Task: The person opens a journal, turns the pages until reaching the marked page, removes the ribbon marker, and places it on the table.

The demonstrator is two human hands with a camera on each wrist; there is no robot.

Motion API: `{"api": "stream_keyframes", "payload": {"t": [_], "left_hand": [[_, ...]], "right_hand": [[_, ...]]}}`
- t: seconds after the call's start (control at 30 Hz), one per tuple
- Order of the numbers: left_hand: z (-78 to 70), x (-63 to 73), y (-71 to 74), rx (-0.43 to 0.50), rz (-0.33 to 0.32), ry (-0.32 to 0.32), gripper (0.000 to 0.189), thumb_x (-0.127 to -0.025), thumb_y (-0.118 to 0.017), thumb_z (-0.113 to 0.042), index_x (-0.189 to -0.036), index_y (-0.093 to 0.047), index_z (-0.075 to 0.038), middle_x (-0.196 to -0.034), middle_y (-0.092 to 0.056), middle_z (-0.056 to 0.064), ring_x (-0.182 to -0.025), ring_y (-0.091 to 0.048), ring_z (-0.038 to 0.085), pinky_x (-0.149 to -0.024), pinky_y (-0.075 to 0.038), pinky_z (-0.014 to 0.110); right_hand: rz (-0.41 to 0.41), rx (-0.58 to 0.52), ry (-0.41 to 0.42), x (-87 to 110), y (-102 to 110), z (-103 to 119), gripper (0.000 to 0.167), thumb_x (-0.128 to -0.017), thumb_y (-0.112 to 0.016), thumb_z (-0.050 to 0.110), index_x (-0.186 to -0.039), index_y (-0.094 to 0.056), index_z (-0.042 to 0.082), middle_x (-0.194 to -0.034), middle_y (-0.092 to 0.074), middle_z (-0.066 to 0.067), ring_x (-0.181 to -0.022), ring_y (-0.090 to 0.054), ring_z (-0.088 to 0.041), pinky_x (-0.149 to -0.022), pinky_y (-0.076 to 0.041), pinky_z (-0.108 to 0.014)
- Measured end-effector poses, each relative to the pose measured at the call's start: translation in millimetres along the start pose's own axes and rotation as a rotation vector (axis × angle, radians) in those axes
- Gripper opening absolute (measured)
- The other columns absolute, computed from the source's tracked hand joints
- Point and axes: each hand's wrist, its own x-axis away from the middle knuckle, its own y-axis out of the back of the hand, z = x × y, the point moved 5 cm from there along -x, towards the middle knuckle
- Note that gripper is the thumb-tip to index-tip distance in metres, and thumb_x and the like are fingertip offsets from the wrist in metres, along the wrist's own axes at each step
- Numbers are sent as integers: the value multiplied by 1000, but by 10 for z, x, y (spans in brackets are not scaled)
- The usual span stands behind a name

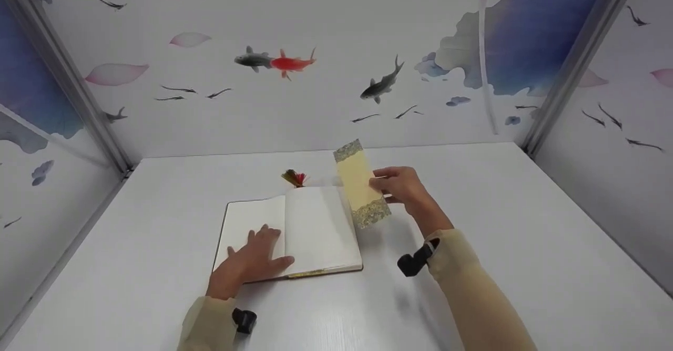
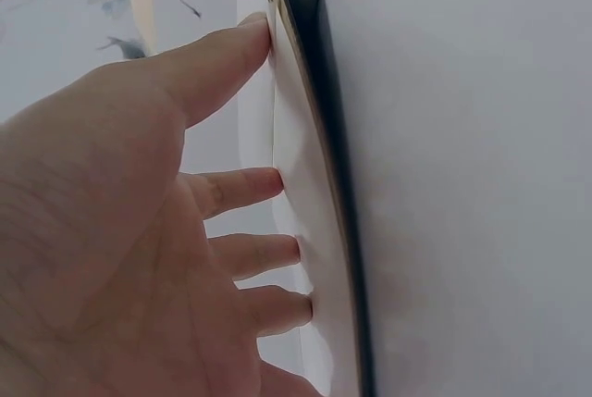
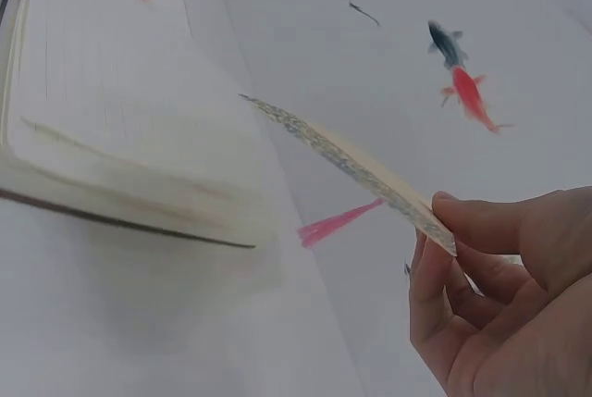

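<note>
An open notebook point(image 1: 320, 230) with blank white pages lies on the table. My left hand point(image 1: 252, 259) rests spread on its left page, and in the left wrist view the thumb and fingertips point(image 2: 264, 179) touch the paper. Above the right page's outer edge, my right hand point(image 1: 402, 185) pinches a long cream bookmark point(image 1: 357, 177) with speckled grey-gold ends. The right wrist view shows this bookmark point(image 3: 342, 161) nearly edge-on, gripped between thumb and fingers, raised clear of the pages. Red and dark green tassels point(image 1: 294, 177) stick out past the notebook's top edge.
The white table point(image 1: 157, 209) ends at a back wall point(image 1: 315, 109) printed with fish and petals. Side panels with metal posts point(image 1: 578, 62) stand left and right. A black wrist camera point(image 1: 415, 261) sits on the right sleeve, another point(image 1: 244, 320) on the left.
</note>
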Motion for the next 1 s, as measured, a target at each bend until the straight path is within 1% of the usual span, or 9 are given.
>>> {"api": "stream_keyframes", "payload": {"t": [0.13,0.3,0.37,0.5,0.57,0.63,0.77,0.83,1.0], "left_hand": [[-1,2,5,-3,-10,-1,78,-95,-63,-45,-155,-33,-7,-167,-17,22,-154,-9,49,-109,-4,83],[1,-3,-5,-10,-13,-2,78,-95,-63,-46,-155,-34,-7,-167,-17,22,-154,-9,49,-109,-4,83],[-3,-14,-9,-11,-14,-4,78,-95,-63,-46,-155,-34,-8,-167,-17,22,-154,-9,49,-109,-4,83],[-9,-31,-22,-9,-5,-1,77,-95,-62,-46,-156,-33,-9,-167,-16,21,-154,-7,47,-110,-2,82],[-12,-37,-28,-8,0,-1,76,-96,-61,-46,-156,-32,-9,-167,-16,20,-155,-7,47,-110,-2,82],[-12,-43,-39,-10,6,-3,76,-96,-60,-46,-156,-32,-9,-168,-15,20,-155,-7,47,-110,-1,83],[4,-43,-57,-13,7,-3,76,-96,-61,-46,-156,-32,-9,-168,-15,20,-155,-7,47,-110,-1,83],[16,-36,-60,-13,6,-1,77,-96,-61,-46,-156,-32,-9,-168,-15,20,-155,-7,47,-110,-1,82],[39,-11,-38,-10,1,5,77,-96,-61,-46,-157,-31,-9,-168,-14,20,-155,-6,47,-111,-1,82]], "right_hand": [[-49,-60,-15,-62,134,-123,43,-99,-63,21,-140,-58,7,-129,-66,-16,-110,-66,-24,-99,-53,-40],[-108,-153,-55,-164,288,-328,45,-101,-58,21,-144,-54,7,-124,-64,-10,-102,-60,-15,-92,-51,-32],[-133,-167,-53,-205,364,-381,45,-102,-56,21,-145,-53,7,-125,-61,-9,-104,-58,-16,-92,-51,-31],[-145,-168,-22,-277,505,-440,47,-104,-53,22,-148,-48,7,-136,-55,-13,-111,-56,-18,-95,-51,-31],[-134,-178,-3,-289,548,-459,48,-105,-52,22,-150,-46,6,-139,-54,-14,-111,-57,-18,-95,-52,-30],[-124,-194,3,-286,568,-487,49,-105,-52,22,-150,-45,6,-138,-54,-14,-108,-58,-16,-92,-53,-27],[-79,-192,-10,-233,526,-569,50,-104,-54,23,-150,-45,6,-136,-56,-13,-103,-62,-12,-87,-55,-24],[-50,-164,-24,-197,494,-624,50,-104,-54,23,-150,-45,6,-138,-56,-14,-105,-62,-13,-88,-54,-25],[-2,-99,-42,-90,456,-748,52,-103,-55,24,-149,-44,1,-144,-53,-20,-120,-60,-24,-99,-52,-34]]}}
